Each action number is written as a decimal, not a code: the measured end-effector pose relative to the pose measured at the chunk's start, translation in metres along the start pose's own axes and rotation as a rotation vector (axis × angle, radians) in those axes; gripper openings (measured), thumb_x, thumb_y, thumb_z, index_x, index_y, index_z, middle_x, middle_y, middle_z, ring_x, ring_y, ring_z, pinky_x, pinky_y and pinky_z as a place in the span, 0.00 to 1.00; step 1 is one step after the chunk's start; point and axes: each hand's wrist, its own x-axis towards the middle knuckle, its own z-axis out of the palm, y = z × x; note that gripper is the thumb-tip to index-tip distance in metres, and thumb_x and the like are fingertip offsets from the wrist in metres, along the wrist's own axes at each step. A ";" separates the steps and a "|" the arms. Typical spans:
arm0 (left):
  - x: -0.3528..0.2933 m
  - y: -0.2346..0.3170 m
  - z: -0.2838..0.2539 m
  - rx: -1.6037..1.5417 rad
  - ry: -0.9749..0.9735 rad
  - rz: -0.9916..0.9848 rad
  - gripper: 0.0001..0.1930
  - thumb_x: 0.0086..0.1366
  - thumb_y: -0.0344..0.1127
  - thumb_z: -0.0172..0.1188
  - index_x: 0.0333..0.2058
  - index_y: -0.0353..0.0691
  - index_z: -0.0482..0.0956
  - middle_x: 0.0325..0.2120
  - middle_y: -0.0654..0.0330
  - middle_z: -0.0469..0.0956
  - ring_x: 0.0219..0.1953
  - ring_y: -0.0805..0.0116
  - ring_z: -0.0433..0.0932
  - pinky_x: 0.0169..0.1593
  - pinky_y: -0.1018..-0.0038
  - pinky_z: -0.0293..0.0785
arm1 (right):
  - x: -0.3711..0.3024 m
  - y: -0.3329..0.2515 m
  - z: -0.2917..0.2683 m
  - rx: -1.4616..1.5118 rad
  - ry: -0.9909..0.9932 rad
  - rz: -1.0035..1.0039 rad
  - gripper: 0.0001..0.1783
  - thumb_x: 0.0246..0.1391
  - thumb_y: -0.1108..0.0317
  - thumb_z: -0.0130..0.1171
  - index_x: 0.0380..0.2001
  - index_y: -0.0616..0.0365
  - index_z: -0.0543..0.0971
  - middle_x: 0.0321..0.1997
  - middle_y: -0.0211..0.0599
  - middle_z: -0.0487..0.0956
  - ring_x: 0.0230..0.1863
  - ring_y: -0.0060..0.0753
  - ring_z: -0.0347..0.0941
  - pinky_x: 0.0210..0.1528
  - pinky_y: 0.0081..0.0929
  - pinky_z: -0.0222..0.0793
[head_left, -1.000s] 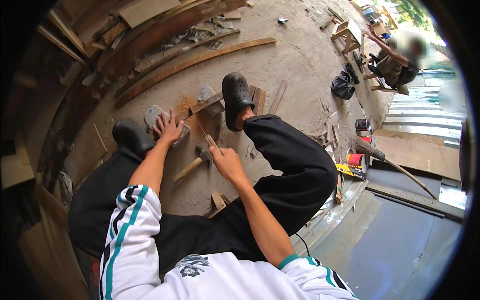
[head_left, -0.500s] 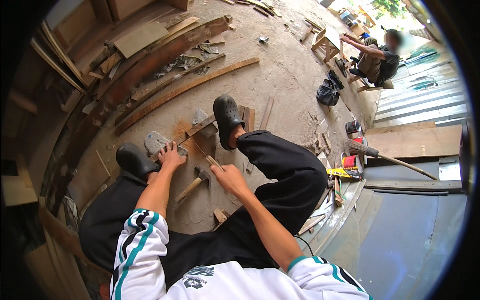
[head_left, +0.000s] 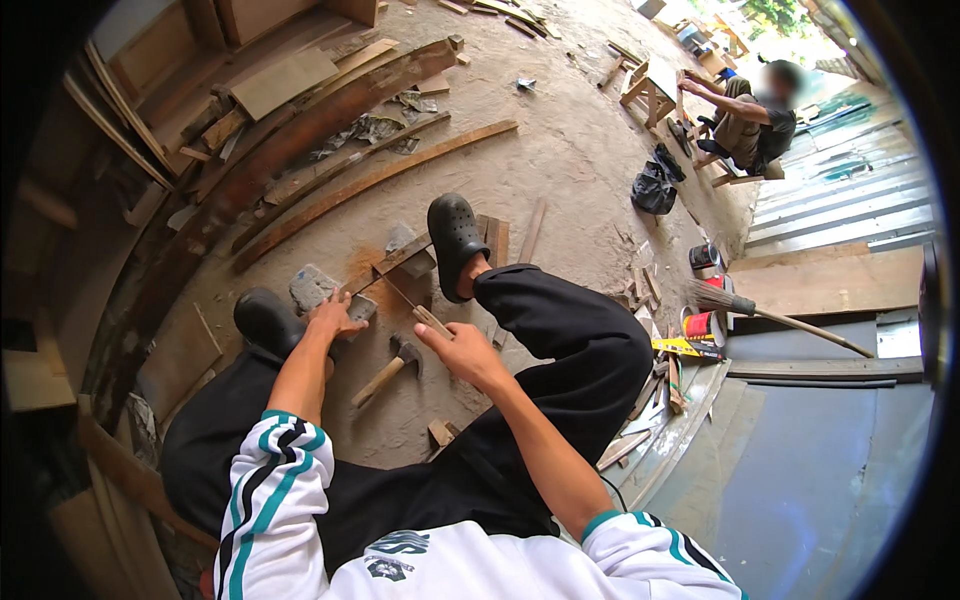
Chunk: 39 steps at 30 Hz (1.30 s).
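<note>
I sit on the dirt floor with both legs stretched out. My left hand point(head_left: 335, 315) presses down on a short wooden strip point(head_left: 398, 257) where it rests on a grey stone block point(head_left: 310, 285). My right hand point(head_left: 462, 352) grips the handle of a small thin-bladed saw point(head_left: 405, 302), and the blade slants up-left onto the strip amid orange sawdust. My black clog point(head_left: 455, 235) rests on the strip's far end. A hammer point(head_left: 385, 372) with a wooden handle lies on the ground between my hands.
Long curved planks point(head_left: 370, 180) and stacked boards lie to the far left. Another person point(head_left: 750, 115) sits at the upper right by a small wooden bench. A black bag point(head_left: 655, 185), a broom point(head_left: 770, 315), red cans point(head_left: 702, 325) and wood offcuts lie to my right.
The view has drifted and drawn closer. Both hands keep their hold; my right hand with the saw has shifted slightly along the strip. The hammer has not moved.
</note>
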 end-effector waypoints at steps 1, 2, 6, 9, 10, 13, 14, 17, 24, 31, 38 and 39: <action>0.000 -0.006 -0.001 -0.003 0.011 0.001 0.52 0.56 0.71 0.54 0.71 0.54 0.42 0.73 0.59 0.37 0.71 0.50 0.49 0.67 0.51 0.56 | -0.005 0.001 -0.002 0.023 -0.023 -0.040 0.40 0.56 0.34 0.50 0.31 0.70 0.79 0.25 0.46 0.80 0.30 0.41 0.78 0.35 0.38 0.71; 0.001 0.000 -0.002 0.004 -0.006 0.004 0.52 0.56 0.71 0.54 0.71 0.53 0.42 0.73 0.60 0.37 0.72 0.50 0.49 0.67 0.51 0.56 | -0.008 0.007 -0.004 0.135 -0.047 -0.001 0.40 0.57 0.33 0.50 0.31 0.70 0.79 0.24 0.44 0.79 0.29 0.38 0.77 0.34 0.36 0.71; -0.002 0.017 -0.010 0.014 -0.032 -0.003 0.53 0.55 0.73 0.53 0.71 0.53 0.43 0.73 0.60 0.37 0.72 0.51 0.48 0.67 0.52 0.56 | -0.006 0.015 -0.010 0.347 -0.064 0.020 0.41 0.60 0.33 0.46 0.31 0.69 0.78 0.24 0.44 0.78 0.28 0.37 0.75 0.33 0.37 0.70; -0.002 0.011 -0.006 0.011 -0.017 -0.006 0.53 0.55 0.73 0.53 0.71 0.53 0.43 0.73 0.60 0.37 0.72 0.51 0.49 0.67 0.51 0.55 | -0.003 0.011 -0.006 0.178 0.054 -0.080 0.40 0.61 0.34 0.43 0.30 0.69 0.77 0.25 0.53 0.78 0.29 0.51 0.76 0.35 0.44 0.69; -0.001 0.007 -0.004 0.012 -0.010 -0.008 0.53 0.55 0.74 0.53 0.71 0.53 0.43 0.73 0.60 0.37 0.72 0.50 0.49 0.67 0.50 0.55 | -0.001 0.010 -0.003 0.098 0.103 -0.120 0.40 0.61 0.34 0.43 0.30 0.69 0.77 0.26 0.56 0.79 0.30 0.56 0.76 0.37 0.46 0.69; -0.001 0.000 -0.003 0.001 0.013 -0.004 0.54 0.54 0.74 0.53 0.71 0.54 0.43 0.73 0.60 0.36 0.72 0.51 0.48 0.68 0.49 0.52 | -0.001 0.003 0.010 -0.049 0.142 -0.103 0.38 0.62 0.37 0.43 0.28 0.69 0.77 0.28 0.66 0.77 0.35 0.70 0.74 0.41 0.52 0.67; -0.004 -0.001 -0.004 0.005 0.019 -0.011 0.54 0.54 0.74 0.53 0.71 0.54 0.43 0.73 0.60 0.36 0.72 0.52 0.47 0.68 0.49 0.51 | 0.002 0.001 0.016 -0.038 0.148 -0.077 0.37 0.62 0.38 0.43 0.27 0.69 0.77 0.28 0.67 0.77 0.36 0.70 0.74 0.42 0.53 0.66; -0.009 0.015 -0.001 -0.003 0.013 -0.022 0.53 0.55 0.75 0.51 0.72 0.54 0.43 0.73 0.60 0.36 0.73 0.54 0.46 0.69 0.49 0.46 | 0.017 0.002 0.032 -0.019 0.205 -0.013 0.34 0.61 0.43 0.46 0.25 0.70 0.77 0.28 0.70 0.75 0.38 0.72 0.74 0.43 0.54 0.66; -0.001 0.004 -0.005 -0.070 -0.009 -0.031 0.53 0.54 0.74 0.51 0.71 0.52 0.44 0.73 0.59 0.37 0.72 0.52 0.46 0.69 0.49 0.45 | 0.014 0.005 0.015 -0.015 0.158 -0.077 0.30 0.60 0.46 0.49 0.27 0.69 0.77 0.24 0.61 0.76 0.30 0.61 0.74 0.35 0.46 0.67; -0.004 0.024 -0.010 -0.069 -0.065 -0.025 0.54 0.54 0.75 0.51 0.71 0.52 0.44 0.73 0.59 0.36 0.72 0.51 0.46 0.70 0.49 0.45 | -0.004 0.021 0.001 -0.021 0.202 -0.064 0.28 0.59 0.47 0.51 0.26 0.67 0.78 0.20 0.51 0.75 0.25 0.44 0.74 0.33 0.40 0.67; -0.008 0.013 -0.015 -0.039 -0.057 -0.024 0.54 0.55 0.75 0.50 0.72 0.53 0.42 0.73 0.60 0.35 0.72 0.52 0.47 0.70 0.52 0.45 | -0.005 0.018 -0.001 0.166 0.045 0.053 0.46 0.57 0.27 0.40 0.23 0.67 0.79 0.22 0.51 0.77 0.30 0.51 0.76 0.38 0.43 0.68; -0.008 0.011 -0.014 -0.031 -0.048 -0.020 0.54 0.55 0.75 0.50 0.72 0.53 0.42 0.73 0.59 0.35 0.72 0.52 0.47 0.70 0.51 0.45 | -0.006 0.019 0.001 0.201 0.027 0.065 0.49 0.56 0.24 0.38 0.22 0.66 0.80 0.22 0.50 0.77 0.30 0.50 0.76 0.38 0.43 0.68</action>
